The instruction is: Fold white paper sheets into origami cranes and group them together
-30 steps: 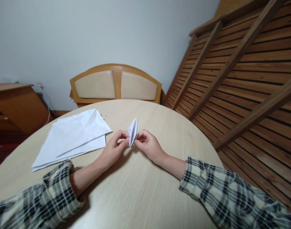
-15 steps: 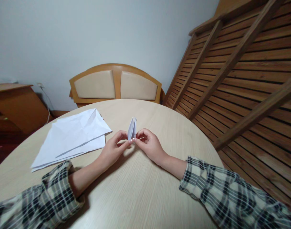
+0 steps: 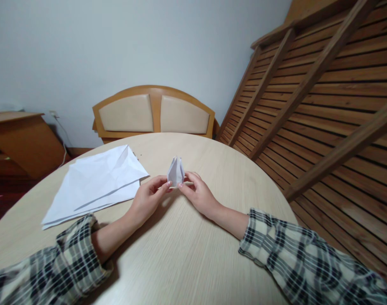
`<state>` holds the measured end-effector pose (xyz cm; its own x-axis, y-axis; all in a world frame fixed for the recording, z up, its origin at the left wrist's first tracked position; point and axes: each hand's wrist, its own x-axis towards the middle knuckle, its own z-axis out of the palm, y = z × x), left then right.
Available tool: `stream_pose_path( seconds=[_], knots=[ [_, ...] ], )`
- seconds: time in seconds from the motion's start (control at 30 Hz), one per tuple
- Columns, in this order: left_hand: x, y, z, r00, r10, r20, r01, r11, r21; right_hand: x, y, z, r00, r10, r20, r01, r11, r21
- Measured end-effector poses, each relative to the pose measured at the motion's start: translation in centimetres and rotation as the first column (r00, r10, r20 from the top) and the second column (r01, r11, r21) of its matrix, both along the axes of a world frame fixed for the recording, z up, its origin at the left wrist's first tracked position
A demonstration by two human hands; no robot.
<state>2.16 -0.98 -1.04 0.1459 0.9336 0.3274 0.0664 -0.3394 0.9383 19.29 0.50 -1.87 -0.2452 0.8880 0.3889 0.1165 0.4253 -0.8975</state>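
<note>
Nearest me, I see two checked sleeves (image 3: 304, 254) reaching in from the lower left and lower right corners. Toward the middle of the frame, I have the left hand (image 3: 146, 199) and the right hand (image 3: 201, 195) both clamped on a small folded paper (image 3: 175, 173), each pinching a lower side between thumb and fingers, thumbs near each other at its bottom edge. The folded paper stands with its points up, above the round table (image 3: 193, 258). Left of centre, I make out overlapping white sheets (image 3: 95, 180) lying near the left hand. Beyond the table I see a padded headboard (image 3: 157, 108) at upper centre, a wooden desk (image 3: 25, 140) at the left edge, a slatted wooden frame (image 3: 303, 91) leaning across the upper right, and a pale wall (image 3: 142, 42) behind.
</note>
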Motion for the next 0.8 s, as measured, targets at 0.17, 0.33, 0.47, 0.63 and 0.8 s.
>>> stream_pose_path(
  seconds=[0.17, 0.33, 0.47, 0.63, 0.8],
  knots=[
    [-0.06, 0.06, 0.14, 0.999, 0.017, -0.044, -0.017, 1.000, 0.008, 0.10, 0.08, 0.40, 0.999, 0.047, 0.020, -0.047, 0.999, -0.019],
    [-0.06, 0.11, 0.29, 0.997, 0.037, -0.071, -0.033, 0.998, 0.043, 0.01, 0.38, 0.24, 0.994, 0.061, -0.095, -0.071, 0.993, -0.099],
    [-0.01, 0.04, 0.37, 0.991, 0.066, -0.113, -0.057, 0.995, 0.079, -0.04, 0.52, -0.06, 0.987, 0.033, -0.156, -0.054, 0.990, -0.130],
    [-0.03, -0.05, -0.13, 0.995, 0.072, -0.070, -0.067, 0.995, 0.067, -0.09, 0.68, -0.17, 0.976, 0.057, -0.208, -0.090, 0.984, -0.157],
    [-0.02, 0.10, -0.58, 0.999, 0.038, 0.027, -0.039, 0.999, 0.034, -0.13, 0.65, -0.29, 0.978, 0.071, -0.196, -0.100, 0.984, -0.145]
  ],
)
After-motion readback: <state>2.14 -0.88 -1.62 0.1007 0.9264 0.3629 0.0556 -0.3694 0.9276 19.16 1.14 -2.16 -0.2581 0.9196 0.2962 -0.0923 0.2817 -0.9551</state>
